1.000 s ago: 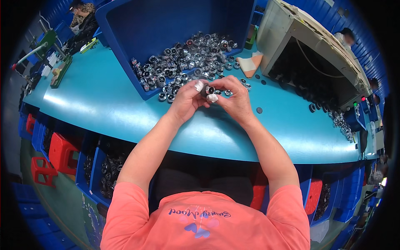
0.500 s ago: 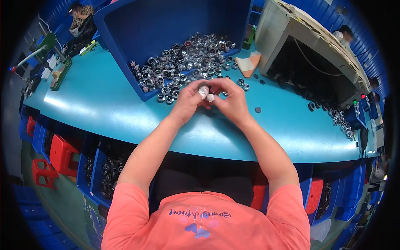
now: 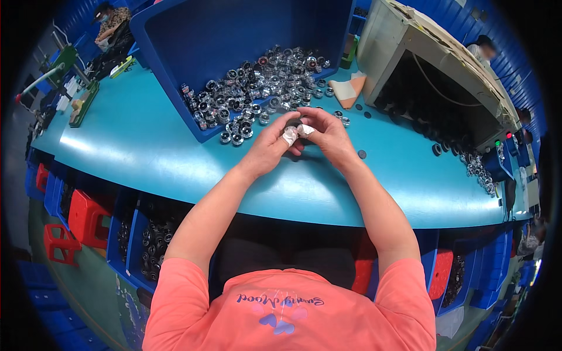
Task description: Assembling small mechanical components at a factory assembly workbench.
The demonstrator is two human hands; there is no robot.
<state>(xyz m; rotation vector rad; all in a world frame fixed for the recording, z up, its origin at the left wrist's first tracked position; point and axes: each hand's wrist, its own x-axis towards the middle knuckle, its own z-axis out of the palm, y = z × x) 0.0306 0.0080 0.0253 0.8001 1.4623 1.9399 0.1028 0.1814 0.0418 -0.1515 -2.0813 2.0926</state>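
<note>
My left hand (image 3: 270, 144) and my right hand (image 3: 328, 138) meet over the teal table, both closed round a small black round part (image 3: 293, 123). White tape covers the tips of both thumbs, which press on the part's near side. Its lower half is hidden by my fingers. Just beyond my hands, many small clear round parts with dark centres (image 3: 257, 88) spill from a large blue bin (image 3: 170, 76) tipped on its side. Several of these clear parts (image 3: 237, 139) lie loose on the table beside my left hand.
A teal table (image 3: 146, 158) curves across. To the right stands a box-like pale housing (image 3: 380, 52) with dark rings in its opening. An orange and white card piece (image 3: 349, 90) and dark discs (image 3: 362, 154) lie nearby. A green hand press (image 3: 70, 58) stands far left; red stools (image 3: 88, 219) are below.
Both hands have shifted slightly to the right and turned, so the black part shows more clearly between the thumbs. The bin and loose parts stay about where they were.
</note>
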